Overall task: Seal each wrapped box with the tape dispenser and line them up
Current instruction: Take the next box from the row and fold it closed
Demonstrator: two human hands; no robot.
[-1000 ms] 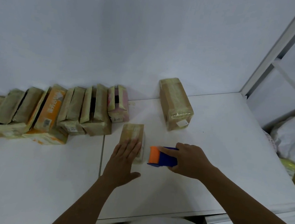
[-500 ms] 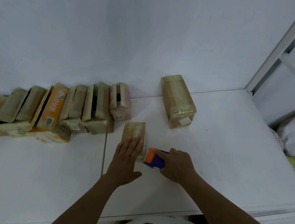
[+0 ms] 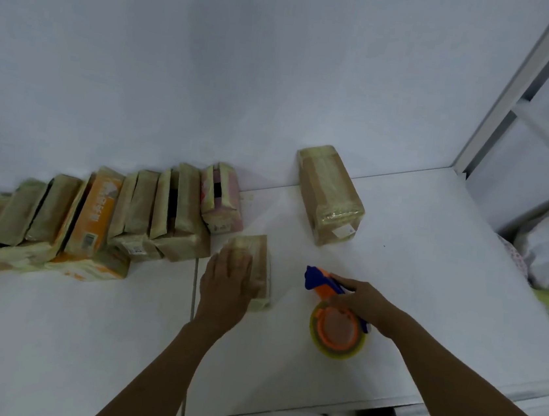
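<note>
So compared with half a second back, the tape dispenser point(image 3: 333, 322) has come off the small wrapped box point(image 3: 262, 261). Before, its orange nose was right up against the box's right side. Now it sits well off to the right with bare white table point(image 3: 427, 293) between them. It's also tipped over, so you see the face of the roll: orange hub, yellowish tape ring, and the blue and orange head pointing up and left.

The right hand point(image 3: 363, 303) has its fingers curled over the dispenser's handle, gripping it from the right. I can't tell if the roll's bottom edge is touching the table or just above it.

The left hand point(image 3: 227, 281) hasn't moved. It's flat, fingers straight and close together, palm pressed on top of the small box and covering its left half. The fingertips are a bit motion-blurred.

The small box lies on the table just in front of the right end of the row of boxes point(image 3: 129, 211), which leans against the wall point(image 3: 214, 64). That row is mostly tan wrapped ones, plus an orange box point(image 3: 96, 211) and a pink box point(image 3: 223, 198) at the right end. A bigger wrapped box point(image 3: 329, 197) sits on its own further right, its back end against the wall, same spot as before.
</note>
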